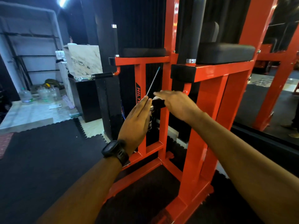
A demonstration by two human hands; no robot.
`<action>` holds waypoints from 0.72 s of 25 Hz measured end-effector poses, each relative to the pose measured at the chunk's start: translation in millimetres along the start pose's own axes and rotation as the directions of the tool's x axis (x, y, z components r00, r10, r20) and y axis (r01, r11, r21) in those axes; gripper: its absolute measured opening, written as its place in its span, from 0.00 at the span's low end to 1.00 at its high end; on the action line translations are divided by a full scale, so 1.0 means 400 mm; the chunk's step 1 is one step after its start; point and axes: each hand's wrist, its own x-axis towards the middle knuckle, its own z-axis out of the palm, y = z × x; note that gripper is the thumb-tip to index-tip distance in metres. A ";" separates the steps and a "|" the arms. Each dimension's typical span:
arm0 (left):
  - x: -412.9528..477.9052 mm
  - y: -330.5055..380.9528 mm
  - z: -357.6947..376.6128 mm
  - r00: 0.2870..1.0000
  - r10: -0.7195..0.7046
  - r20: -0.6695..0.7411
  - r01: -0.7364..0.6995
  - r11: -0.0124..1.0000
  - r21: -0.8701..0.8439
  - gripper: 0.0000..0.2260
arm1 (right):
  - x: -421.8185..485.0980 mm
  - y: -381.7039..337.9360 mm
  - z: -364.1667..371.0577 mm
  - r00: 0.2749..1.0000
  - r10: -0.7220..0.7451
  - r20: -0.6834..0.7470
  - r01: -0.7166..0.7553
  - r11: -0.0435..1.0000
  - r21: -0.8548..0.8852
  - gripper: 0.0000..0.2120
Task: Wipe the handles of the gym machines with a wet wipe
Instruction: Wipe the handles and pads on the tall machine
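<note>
A red steel machine frame (208,110) is seen filling the middle and right of the view. To the left of the frame and below it, black rubber floor mats (40,159) are laid. Well to the left of the frame, a marble-patterned slab (84,60) is stood upright, with clear plastic bottles (25,96) gathered farther left. A black padded armrest (226,51) is mounted on top of the frame's right side.

In front of the frame's central upright, the right hand (176,103) is laid over a short black handle (159,104) that sticks out from the frame. Its fingers are stretched flat along the top of the grip, though they are blurred. The left hand (136,120) is held just left of that handle, back to the camera, fingers straight and together beside the handle's chrome end; what lies behind the palm cannot be made out. A second black handle (102,75) is fixed at the frame's left edge.

A black wristwatch (115,151) is worn on the left wrist. The white wet wipe (157,98) is pressed onto the central handle under the right fingers. A thin pale rod (152,81) is seen slanting up across the frame from the left fingertips.
</note>
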 end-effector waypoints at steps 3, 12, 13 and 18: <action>0.000 0.006 0.003 1.000 -0.008 -0.005 0.008 1.000 0.020 0.20 | 0.042 0.010 -0.042 0.999 0.017 0.040 -0.021 0.995 0.098 0.19; 0.001 0.003 0.004 0.999 0.028 -0.020 -0.027 0.998 0.051 0.20 | 0.061 -0.021 -0.045 0.979 -0.121 0.163 0.083 0.971 0.223 0.13; 0.000 0.001 0.005 0.999 0.031 -0.021 -0.030 0.998 0.050 0.20 | 0.045 -0.027 -0.042 0.983 -0.151 0.108 0.129 0.973 0.191 0.14; -0.002 -0.003 0.011 1.000 -0.011 -0.027 0.011 1.000 -0.002 0.19 | -0.012 0.025 0.002 0.997 -0.051 -0.053 0.055 0.995 0.082 0.24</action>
